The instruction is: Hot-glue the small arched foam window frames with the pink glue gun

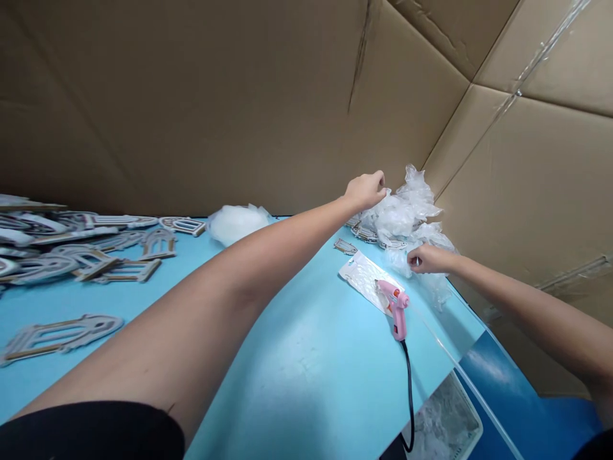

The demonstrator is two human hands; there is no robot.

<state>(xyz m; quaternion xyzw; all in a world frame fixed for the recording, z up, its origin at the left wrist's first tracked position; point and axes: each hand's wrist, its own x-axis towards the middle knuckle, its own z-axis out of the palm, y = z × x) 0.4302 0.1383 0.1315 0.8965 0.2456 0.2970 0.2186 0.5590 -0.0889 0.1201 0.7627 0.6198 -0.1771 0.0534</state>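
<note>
Both arms reach toward a crumpled heap of clear plastic bags [397,214] in the far corner of the light-blue table. My left hand [366,190] is closed at the heap's upper left, its curled fingers meeting the edge of the plastic. My right hand [431,259] pinches thin clear plastic at the heap's lower right; thumb and forefinger form a ring. Several small grey-and-brown cut-out pieces [364,234] peek out from under the bags. Between the arms lies a pink glue gun [396,306], its nozzle over a white plastic packet [368,281].
Larger layered cut-out pieces [62,246] pile up at the left, with one lone piece [64,335] nearer me. A white bundle in plastic [238,223] sits by the cardboard wall [191,108]. The glue gun's black cord [410,390] drops past a white basket [472,415] of plastic.
</note>
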